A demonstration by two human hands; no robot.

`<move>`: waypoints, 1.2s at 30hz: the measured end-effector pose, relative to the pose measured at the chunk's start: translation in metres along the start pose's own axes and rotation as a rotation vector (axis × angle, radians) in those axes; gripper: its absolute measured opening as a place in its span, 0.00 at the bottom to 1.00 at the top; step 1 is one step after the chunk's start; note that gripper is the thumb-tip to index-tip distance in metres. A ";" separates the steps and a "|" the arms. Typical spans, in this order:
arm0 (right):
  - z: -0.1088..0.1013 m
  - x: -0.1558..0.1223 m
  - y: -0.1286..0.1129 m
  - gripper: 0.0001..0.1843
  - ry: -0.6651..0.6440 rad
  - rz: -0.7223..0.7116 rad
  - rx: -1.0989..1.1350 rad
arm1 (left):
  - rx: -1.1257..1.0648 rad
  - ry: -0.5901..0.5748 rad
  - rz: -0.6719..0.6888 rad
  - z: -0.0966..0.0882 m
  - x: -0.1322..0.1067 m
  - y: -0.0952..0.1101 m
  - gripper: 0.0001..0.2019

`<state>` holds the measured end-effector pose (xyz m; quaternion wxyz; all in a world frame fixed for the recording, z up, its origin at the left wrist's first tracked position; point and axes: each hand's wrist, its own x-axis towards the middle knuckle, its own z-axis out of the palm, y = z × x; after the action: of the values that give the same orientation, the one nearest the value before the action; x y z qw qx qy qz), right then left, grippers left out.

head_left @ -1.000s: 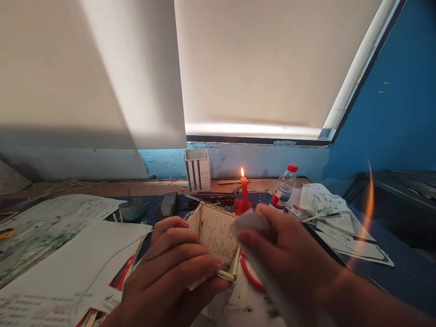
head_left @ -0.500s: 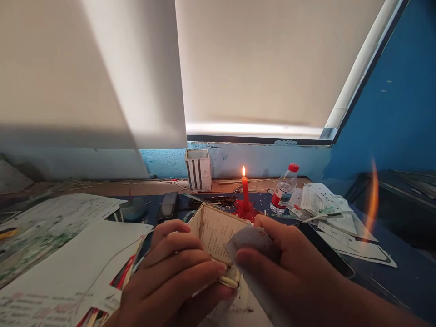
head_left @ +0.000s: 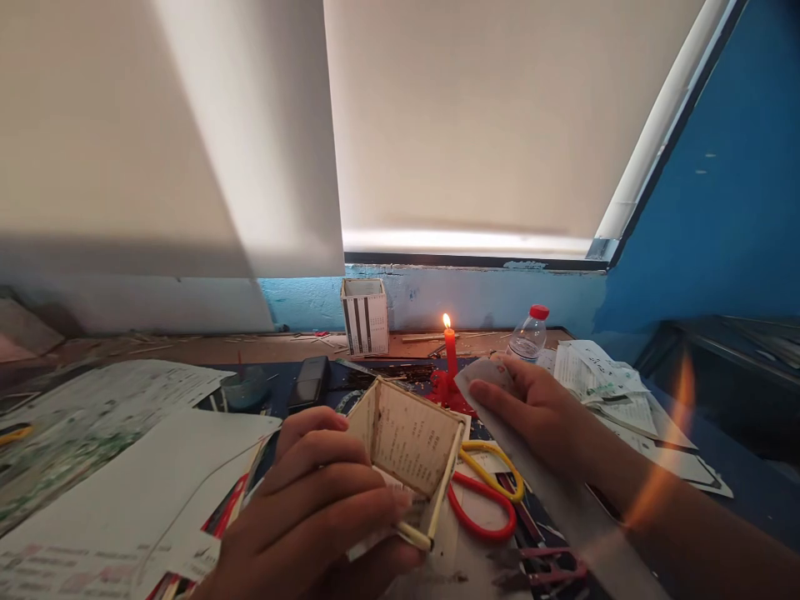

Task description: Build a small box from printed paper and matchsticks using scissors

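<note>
My left hand [head_left: 331, 500] is closed around a small open box [head_left: 406, 433] with printed paper walls and thin stick edges. The box is tilted, its open side towards me. My right hand [head_left: 543, 408] pinches a long whitish strip [head_left: 562, 508] that hangs down towards the front; I cannot tell whether it is paper or plastic. Just beyond the right fingertips a lit red candle [head_left: 450, 354] stands in a pool of red wax. Scissors with red and yellow handles [head_left: 484, 512] lie between the box and the strip.
A striped paper box [head_left: 365, 317] stands against the wall. A red-capped bottle [head_left: 528, 333] is behind my right hand. Loose papers [head_left: 606, 383] lie on the right, and white sheets [head_left: 156, 467] on the left. A pink-handled tool [head_left: 543, 567] sits at the front.
My right hand has moved away from the box, right and farther towards the candle, taking the strip along. The scissors and pink-handled tool now show. My left hand stays about where it was.
</note>
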<state>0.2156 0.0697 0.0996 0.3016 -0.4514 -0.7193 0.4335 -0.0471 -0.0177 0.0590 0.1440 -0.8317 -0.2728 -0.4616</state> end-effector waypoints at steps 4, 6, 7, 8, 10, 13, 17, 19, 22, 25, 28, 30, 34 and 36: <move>-0.004 -0.002 0.009 0.23 -0.182 0.067 0.109 | -0.088 -0.012 -0.060 -0.003 -0.007 -0.001 0.11; -0.003 -0.007 0.011 0.23 -0.238 0.095 0.144 | -0.121 0.008 -0.104 0.001 -0.010 -0.003 0.17; -0.002 -0.009 0.011 0.23 -0.252 0.102 0.151 | -0.130 0.038 -0.128 0.004 -0.011 -0.004 0.20; 0.000 -0.012 0.011 0.23 -0.255 0.103 0.158 | -0.131 0.071 -0.159 0.007 -0.012 -0.005 0.23; 0.004 -0.017 0.010 0.22 -0.243 0.104 0.169 | -0.118 0.148 -0.240 0.011 -0.013 -0.008 0.29; 0.010 -0.022 0.009 0.24 -0.251 0.108 0.186 | -0.050 0.113 -0.306 0.010 -0.012 -0.012 0.36; 0.012 -0.023 0.003 0.25 -0.332 0.099 0.251 | 0.056 -0.021 -0.314 0.000 -0.011 -0.014 0.26; 0.009 -0.019 -0.003 0.23 -0.339 0.103 0.220 | 0.027 -0.013 -0.363 -0.002 -0.011 -0.015 0.24; 0.002 -0.008 -0.014 0.21 -0.292 0.113 0.111 | -0.050 0.025 -0.448 0.000 -0.013 -0.018 0.32; -0.002 0.005 -0.022 0.20 -0.330 0.084 0.065 | -0.153 0.009 -0.542 0.006 -0.018 -0.022 0.37; 0.001 0.016 -0.025 0.20 -0.470 0.051 0.037 | -0.342 -0.005 -0.605 0.011 -0.023 -0.023 0.37; 0.006 0.025 -0.026 0.20 -0.516 0.028 -0.004 | -0.455 0.008 -0.594 0.013 -0.026 -0.023 0.37; 0.016 0.048 -0.030 0.19 -0.389 -0.080 -0.171 | -0.553 0.010 -0.529 0.015 -0.025 -0.024 0.37; 0.017 0.063 -0.033 0.20 -0.273 -0.099 -0.265 | -0.548 0.012 -0.529 0.016 -0.023 -0.026 0.37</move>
<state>0.1628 0.1135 0.1241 0.1601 -0.3880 -0.8256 0.3770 -0.0616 0.0036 0.0305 -0.2063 -0.7373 -0.3439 -0.5436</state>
